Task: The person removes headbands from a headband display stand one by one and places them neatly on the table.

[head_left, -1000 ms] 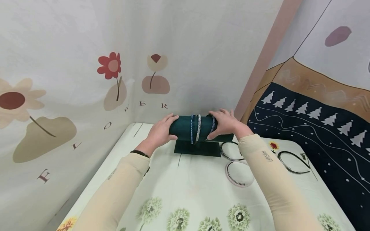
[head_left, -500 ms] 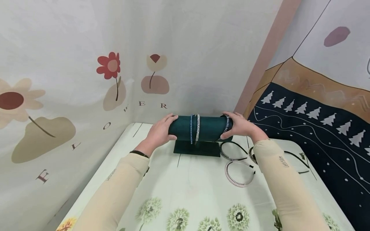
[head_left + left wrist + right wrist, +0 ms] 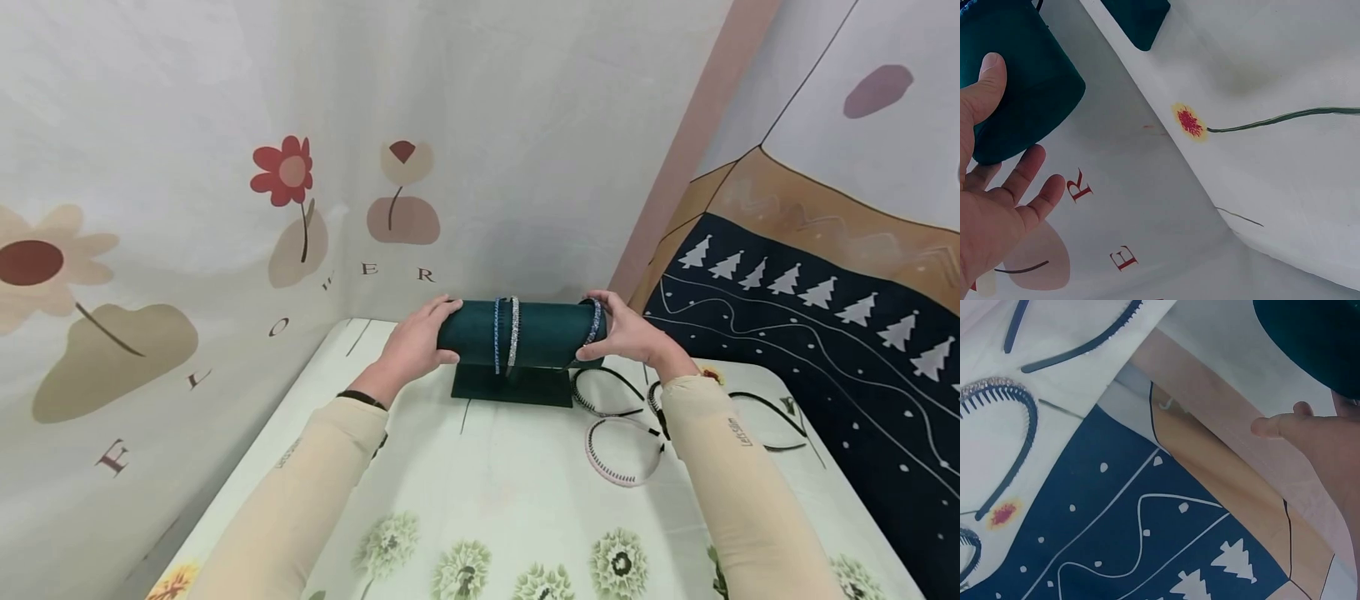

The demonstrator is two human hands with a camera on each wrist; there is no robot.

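A dark green velvet headband stand has a horizontal roll (image 3: 551,332) above a flat base (image 3: 512,388). Near its middle sit a thin blue headband (image 3: 497,337) and a silver glittery headband (image 3: 514,333). At the right end is a sparkly blue headband (image 3: 595,322), which my right hand (image 3: 636,340) holds between thumb and fingers. My left hand (image 3: 411,346) grips the roll's left end. In the left wrist view the left thumb lies on the roll (image 3: 1041,87), fingers at its far side. The right wrist view shows only part of the right hand (image 3: 1329,440); its hold is out of frame.
On the flower-print tablecloth (image 3: 495,475), right of the base, lie a dark toothed headband (image 3: 582,403) and a pink headband (image 3: 597,464). Another is partly behind the right forearm; a black headband (image 3: 780,412) lies farther right. A fabric wall (image 3: 517,183) rises close behind the stand.
My right hand has slid right along the roll with the sparkly blue headband, from near the silver one to the right end. The left hand has stayed on the left end.
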